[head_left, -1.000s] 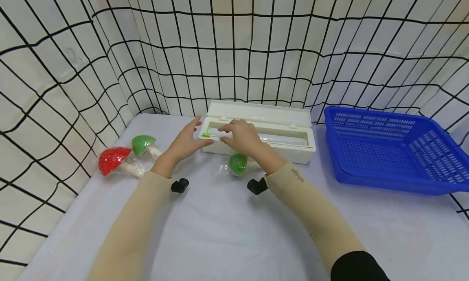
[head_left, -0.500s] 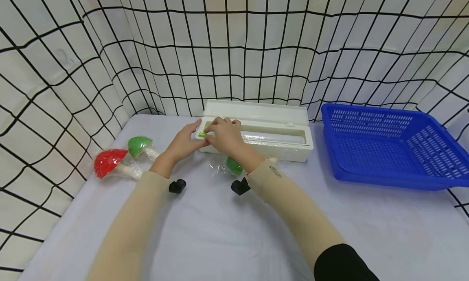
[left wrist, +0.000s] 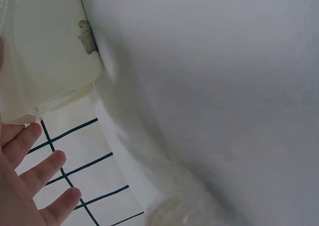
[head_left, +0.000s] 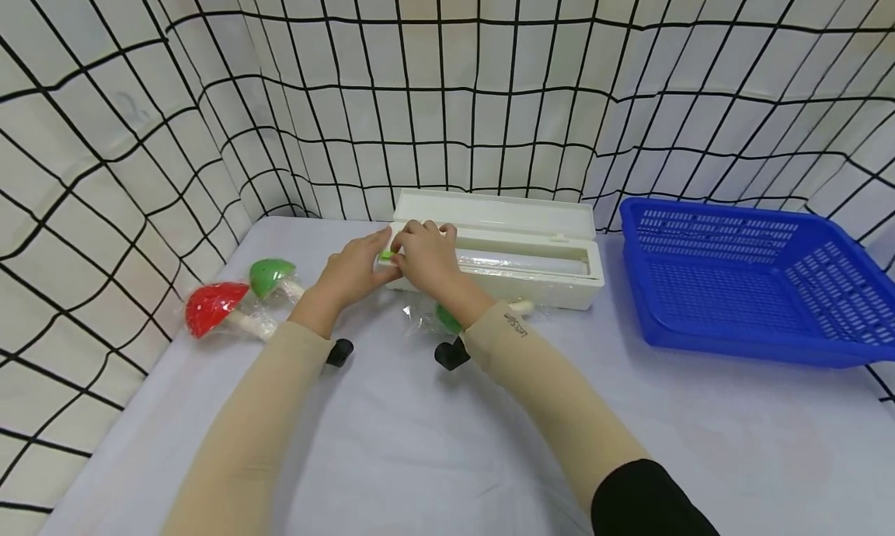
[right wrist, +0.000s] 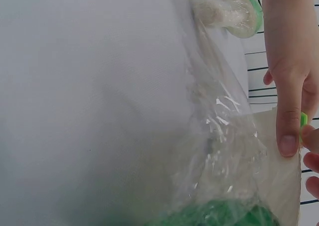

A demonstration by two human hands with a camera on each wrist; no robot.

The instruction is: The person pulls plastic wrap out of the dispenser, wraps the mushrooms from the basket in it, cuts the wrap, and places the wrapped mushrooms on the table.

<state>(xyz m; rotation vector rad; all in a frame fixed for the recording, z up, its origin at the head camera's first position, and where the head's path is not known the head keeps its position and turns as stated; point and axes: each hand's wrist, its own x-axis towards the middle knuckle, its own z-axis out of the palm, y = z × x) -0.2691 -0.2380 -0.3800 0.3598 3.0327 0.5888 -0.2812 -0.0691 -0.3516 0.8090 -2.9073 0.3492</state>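
A white cling film dispenser (head_left: pixel 559 291) lies with its lid raised, a film roll (head_left: pixel 520 262) inside. My left hand (head_left: pixel 349 272) holds its left end; in the right wrist view that thumb presses the front face. In the left wrist view, the other fingers (left wrist: pixel 45 173) spread past the dispenser's end. My right hand (head_left: pixel 430 258) pinches at the small green slide cutter (head_left: pixel 386 255) near the left end, its fingertips beside the left thumb. A plastic-wrapped green toy mushroom (head_left: pixel 447 318) lies in front of the dispenser, partly hidden by my right wrist.
At the left lie a wrapped red toy mushroom (head_left: pixel 215 307) and another green mushroom (head_left: pixel 271 276). A blue plastic basket (head_left: pixel 741 342) stands at the right. Black wire mesh (head_left: pixel 475 89) lines the back and sides of the white-covered table (head_left: pixel 391 443).
My right hand has moved left from above the roll to the green slide cutter and stays there. The left hand has closed in around the dispenser's left end.
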